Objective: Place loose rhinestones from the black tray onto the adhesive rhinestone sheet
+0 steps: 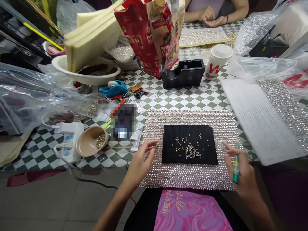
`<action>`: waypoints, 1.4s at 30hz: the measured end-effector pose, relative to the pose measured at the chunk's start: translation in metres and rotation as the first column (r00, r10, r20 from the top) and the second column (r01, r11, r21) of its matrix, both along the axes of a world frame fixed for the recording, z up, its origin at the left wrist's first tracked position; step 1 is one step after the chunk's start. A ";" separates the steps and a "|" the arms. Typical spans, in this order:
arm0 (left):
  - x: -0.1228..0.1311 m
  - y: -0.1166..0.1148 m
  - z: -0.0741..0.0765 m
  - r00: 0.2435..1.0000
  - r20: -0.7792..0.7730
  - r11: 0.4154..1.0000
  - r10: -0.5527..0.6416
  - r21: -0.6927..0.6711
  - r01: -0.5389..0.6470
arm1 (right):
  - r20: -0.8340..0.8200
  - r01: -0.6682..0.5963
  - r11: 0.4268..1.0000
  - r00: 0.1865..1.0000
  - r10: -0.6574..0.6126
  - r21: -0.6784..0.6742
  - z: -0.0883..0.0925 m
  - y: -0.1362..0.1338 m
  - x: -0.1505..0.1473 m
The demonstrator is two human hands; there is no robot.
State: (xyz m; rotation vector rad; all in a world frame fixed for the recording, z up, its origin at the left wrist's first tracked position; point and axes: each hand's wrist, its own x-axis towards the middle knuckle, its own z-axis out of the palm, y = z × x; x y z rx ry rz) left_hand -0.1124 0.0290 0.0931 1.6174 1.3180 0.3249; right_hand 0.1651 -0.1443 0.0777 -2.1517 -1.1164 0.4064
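A ridged black tray (190,133) lies on a sheet covered in rhinestones (187,176) in front of me. Loose clear and yellowish rhinestones (192,151) are scattered over the tray, thickest near its lower middle. To the left of the tray, my left hand (141,162) hovers at the sheet's edge, its fingers apart and holding nothing. My right hand (244,171), on the other side, has a green pen (236,170) between its fingers, upright with the pale tip pointing away from me. Its index finger stretches toward the tray.
Left of the sheet are a phone (124,122), a tan bowl (89,141) with rhinestones and a power strip (73,142). Behind stand a black tape dispenser (183,77), a paper cup (218,61) and a red bag (149,38). Another person's hands (214,19) are across the table.
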 end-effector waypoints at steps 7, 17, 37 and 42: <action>-0.039 -0.010 0.007 0.734 -0.680 0.995 0.003 0.071 0.063 | 0.318 0.480 0.830 0.864 -0.391 -0.285 -0.006 -0.043 0.034; -0.041 -0.023 -0.013 0.870 -0.492 0.999 0.019 -0.020 -0.033 | 0.126 0.455 0.861 0.891 -0.437 -0.227 -0.029 -0.048 0.018; 0.013 0.045 -0.020 0.924 -0.339 0.967 0.178 0.233 -0.101 | 0.265 0.285 0.958 0.926 -0.267 -0.031 -0.027 0.060 0.083; 0.019 0.056 -0.014 0.863 -0.501 0.956 0.071 0.281 0.085 | 0.399 0.215 0.970 0.904 -0.154 -0.114 -0.027 0.070 0.094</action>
